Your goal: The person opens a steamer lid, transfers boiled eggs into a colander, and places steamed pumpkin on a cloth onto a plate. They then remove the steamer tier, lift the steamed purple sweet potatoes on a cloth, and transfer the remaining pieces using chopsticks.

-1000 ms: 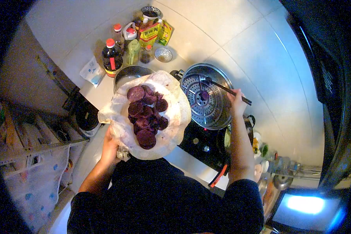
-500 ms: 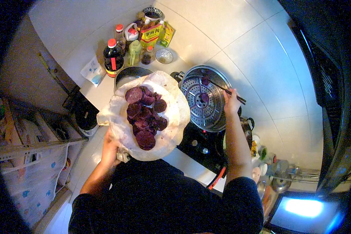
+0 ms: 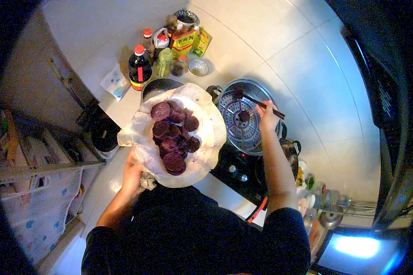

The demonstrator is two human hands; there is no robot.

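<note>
My left hand [image 3: 134,173] grips the lower left edge of a plate lined with a pale cloth [image 3: 206,151], its fingers partly hidden beneath. Purple sweet potato slices [image 3: 174,137] lie heaped on the cloth. In my right hand [image 3: 268,116] is a pair of dark chopsticks [image 3: 257,101], reaching over a metal steamer [image 3: 231,133] with a perforated bottom. At the chopsticks' tips, near the steamer's upper wall, is one purple slice [image 3: 238,90]. Another slice [image 3: 244,116] rests at the middle of the steamer's bottom.
Behind the plate stand a soy sauce bottle [image 3: 139,68], a green bottle [image 3: 164,63], a yellow packet [image 3: 183,43] and a small bowl [image 3: 198,67]. A dark pan [image 3: 159,86] is partly covered by the cloth. The steamer sits over a black cooktop [image 3: 236,176].
The chopsticks and the slice at their tips have shifted slightly left and up within the steamer. The whole view has drifted a little; my left hand still holds the plate.
</note>
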